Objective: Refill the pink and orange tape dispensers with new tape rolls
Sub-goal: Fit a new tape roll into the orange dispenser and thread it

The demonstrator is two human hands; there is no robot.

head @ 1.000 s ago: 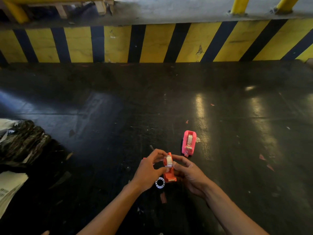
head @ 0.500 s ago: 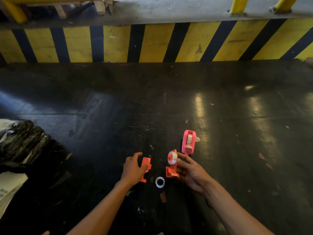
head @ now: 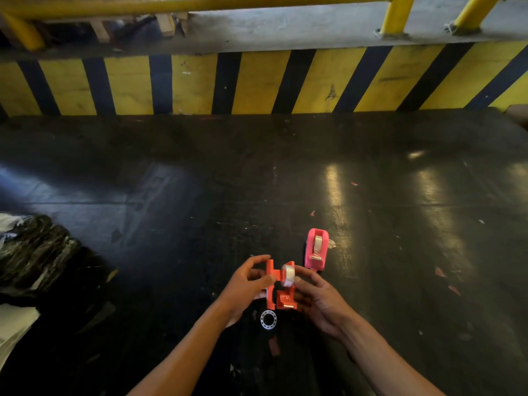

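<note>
Black glossy table [head: 371, 252]: dark, scuffed and shiny, with light streaks on the right and small scraps scattered about.
Striped wall [head: 257, 81]: yellow and black diagonal bands along the table's far edge, yellow metal rails [head: 397, 15] above.
Black plastic bundle [head: 31, 250]: crumpled at the left edge, white paper [head: 14, 330] just below it.
Right hand [head: 320, 301]: grip closed around the right half of the orange plastic tape dispenser [head: 285, 298], fingertips [head: 298, 274] against the clear tape roll [head: 288, 275] seated on that half.
Left hand [head: 245, 287]: grip pinching the other orange shell half [head: 270, 284], held right beside its partner; the two halves sit close with a gap between them, both lifted above the table.
Pink plastic tape dispenser [head: 315, 250]: standing on the table just beyond the right hand, a clear roll loaded inside.
Empty white tape core [head: 268, 319]: a small ring lying flat on the table, below the orange pieces, between the wrists.
</note>
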